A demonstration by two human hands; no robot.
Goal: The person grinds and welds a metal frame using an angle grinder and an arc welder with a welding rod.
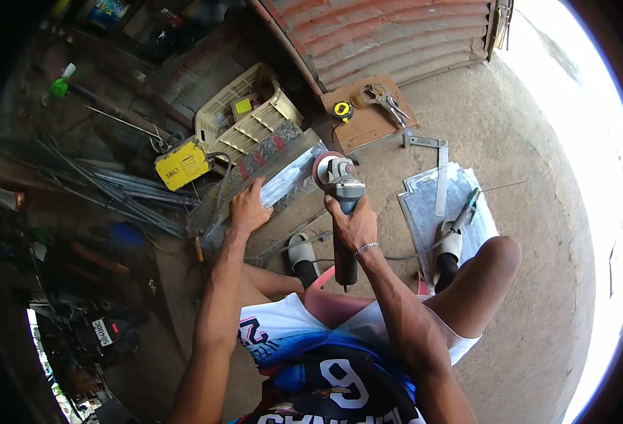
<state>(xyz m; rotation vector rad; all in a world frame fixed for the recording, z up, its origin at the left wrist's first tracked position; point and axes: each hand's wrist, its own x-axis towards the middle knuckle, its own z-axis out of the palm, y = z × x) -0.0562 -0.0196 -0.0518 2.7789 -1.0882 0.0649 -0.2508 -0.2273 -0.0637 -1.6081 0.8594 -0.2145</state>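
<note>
The right hand [356, 225] grips an angle grinder [347, 191], fingers closed around its body just behind the gear head; a chain bracelet [366, 247] is on that wrist. The grinder's disc [323, 169] is at the far right end of a bright metal strip [292, 177]; whether the two are in contact cannot be confirmed. The left hand [251, 210] is at the near left end of the strip, fingers bent and pressed on it; how far they wrap beneath is hidden. The strip lies slantwise, between the grinder and a cream plastic crate [258, 131].

Left of the strip, a yellow DeWalt case [183, 165] is just beside the crate. At the far side, a wooden board [371, 131] bears a yellow and black tape measure [341, 111], a roll of tape [361, 97] and locking pliers [383, 100], the last near the right edge. On the right, a cut metal sheet [423, 212] lies on the concrete floor [537, 233]. A metal square [441, 177] lies partly across it, its short arm towards the board. An electrode holder [468, 210] with a thin rod is over the sheet, beside the right foot [449, 244].
</note>
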